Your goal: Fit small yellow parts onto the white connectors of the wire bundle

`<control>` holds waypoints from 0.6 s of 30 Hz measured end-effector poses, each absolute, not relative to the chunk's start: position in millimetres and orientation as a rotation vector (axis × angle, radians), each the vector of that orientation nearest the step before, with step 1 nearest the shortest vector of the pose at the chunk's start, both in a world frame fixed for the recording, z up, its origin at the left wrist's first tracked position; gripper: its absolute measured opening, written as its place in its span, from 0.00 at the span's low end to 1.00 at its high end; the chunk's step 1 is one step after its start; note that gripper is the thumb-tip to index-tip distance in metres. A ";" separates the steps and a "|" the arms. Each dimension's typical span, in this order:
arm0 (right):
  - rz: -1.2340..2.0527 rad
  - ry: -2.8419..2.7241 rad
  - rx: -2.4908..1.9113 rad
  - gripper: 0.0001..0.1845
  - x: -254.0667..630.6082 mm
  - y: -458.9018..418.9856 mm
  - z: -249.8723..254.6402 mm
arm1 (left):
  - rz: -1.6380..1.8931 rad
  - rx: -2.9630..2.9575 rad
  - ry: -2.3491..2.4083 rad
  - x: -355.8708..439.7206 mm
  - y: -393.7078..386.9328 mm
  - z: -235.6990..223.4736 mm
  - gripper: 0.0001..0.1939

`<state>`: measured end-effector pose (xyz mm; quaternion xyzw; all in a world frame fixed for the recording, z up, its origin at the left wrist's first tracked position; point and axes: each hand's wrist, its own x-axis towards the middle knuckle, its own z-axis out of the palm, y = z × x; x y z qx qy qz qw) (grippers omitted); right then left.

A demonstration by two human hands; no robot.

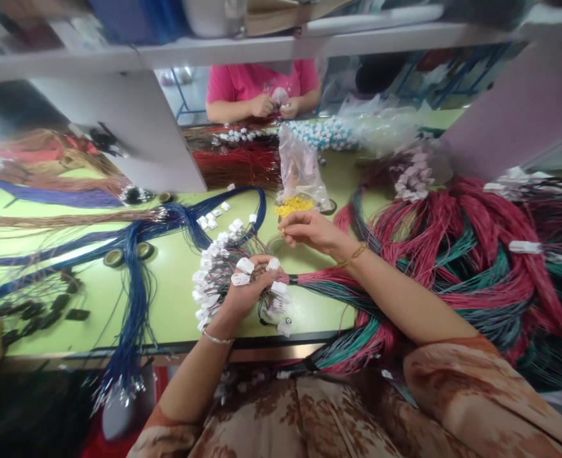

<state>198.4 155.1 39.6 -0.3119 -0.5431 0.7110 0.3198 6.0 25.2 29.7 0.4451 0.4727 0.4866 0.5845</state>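
Green tabletop — left hand curled around white connectors; right hand, fingertips pinched together, hovers just beside the yellow pieces.

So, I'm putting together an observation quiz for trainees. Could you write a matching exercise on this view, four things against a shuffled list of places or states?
Column one
1. Left hand
2. Right hand
3. Yellow pieces
4. Blue wires

Column two
A. Spilling over the near edge of the green table
B. Its grip is around wires with white connectors
C. Heaped at the bottom of a clear plastic bag
D. Wears a gold-coloured bangle

Pairs: 1-B, 2-D, 3-C, 4-A
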 end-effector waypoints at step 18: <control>0.837 -2.094 -0.624 0.08 179.9 85.9 62.1 | 1.309 1.008 1.117 3.6 31.3 12.3 0.16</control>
